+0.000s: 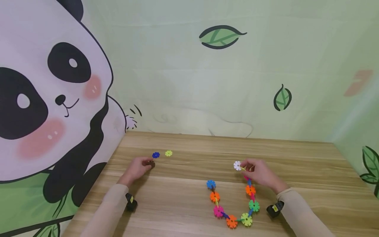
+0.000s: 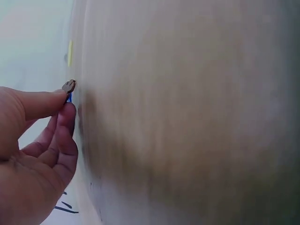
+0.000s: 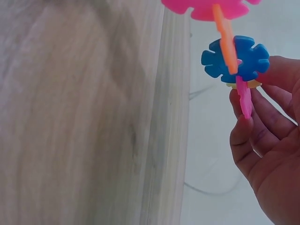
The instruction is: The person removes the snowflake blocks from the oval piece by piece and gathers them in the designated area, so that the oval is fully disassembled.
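In the head view my left hand (image 1: pixel 137 170) is at the left of the table, pinching a brown slotted snowflake disc (image 1: pixel 152 164) between thumb and fingers. The left wrist view shows that brown disc (image 2: pixel 69 86) at the thumb tip. A blue disc (image 1: pixel 156 155) and a yellow-green disc (image 1: pixel 168 153) lie just beyond. My right hand (image 1: pixel 260 171) pinches the upper right end of a U-shaped chain of interlocked colourful discs (image 1: pixel 232 221), near a yellow disc (image 3: pixel 254 84). A white disc (image 1: pixel 237 165) sticks out left of the fingertips. The fingers partly hide this end.
The chain's other end, a light-blue disc (image 1: pixel 211 184), lies mid-table. Behind the wooden table (image 1: pixel 177 197) hangs a pale green backdrop (image 1: pixel 183 82) with leaves and a large panda printed on it. Each wrist wears a small black camera.
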### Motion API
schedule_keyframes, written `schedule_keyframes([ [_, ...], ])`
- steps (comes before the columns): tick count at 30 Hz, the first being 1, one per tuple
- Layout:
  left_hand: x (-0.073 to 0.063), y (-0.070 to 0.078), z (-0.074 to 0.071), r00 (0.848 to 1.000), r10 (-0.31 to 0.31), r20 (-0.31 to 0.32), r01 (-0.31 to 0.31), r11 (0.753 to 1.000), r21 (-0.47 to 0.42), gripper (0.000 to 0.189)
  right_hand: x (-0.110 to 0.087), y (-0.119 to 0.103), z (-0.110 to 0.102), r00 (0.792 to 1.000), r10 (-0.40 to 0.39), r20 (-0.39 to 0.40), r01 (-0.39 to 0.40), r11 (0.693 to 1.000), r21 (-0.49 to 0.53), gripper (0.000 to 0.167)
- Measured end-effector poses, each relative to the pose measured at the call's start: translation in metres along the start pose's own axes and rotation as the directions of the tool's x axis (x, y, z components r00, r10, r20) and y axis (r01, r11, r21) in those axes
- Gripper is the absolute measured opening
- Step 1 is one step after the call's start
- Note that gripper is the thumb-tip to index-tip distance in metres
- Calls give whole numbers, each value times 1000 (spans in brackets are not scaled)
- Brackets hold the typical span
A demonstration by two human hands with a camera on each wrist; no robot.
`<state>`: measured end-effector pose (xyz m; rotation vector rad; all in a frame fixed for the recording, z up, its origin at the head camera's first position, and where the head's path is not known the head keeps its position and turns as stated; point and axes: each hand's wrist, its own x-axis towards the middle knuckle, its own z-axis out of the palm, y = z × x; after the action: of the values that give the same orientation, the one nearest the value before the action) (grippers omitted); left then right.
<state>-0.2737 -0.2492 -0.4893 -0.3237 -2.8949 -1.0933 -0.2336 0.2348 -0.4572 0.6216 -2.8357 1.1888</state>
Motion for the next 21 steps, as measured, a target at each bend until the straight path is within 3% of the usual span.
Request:
schedule_keyframes([
  [10, 2, -3, -11, 992, -66, 108, 62, 997, 39, 37, 0, 3, 1, 999, -27, -25, 26, 999, -25, 11],
  [21, 6, -9, -14, 986, -15, 165, -1, 995, 98, 36, -2, 1, 1, 1000, -28, -14, 28, 999, -28, 10],
])
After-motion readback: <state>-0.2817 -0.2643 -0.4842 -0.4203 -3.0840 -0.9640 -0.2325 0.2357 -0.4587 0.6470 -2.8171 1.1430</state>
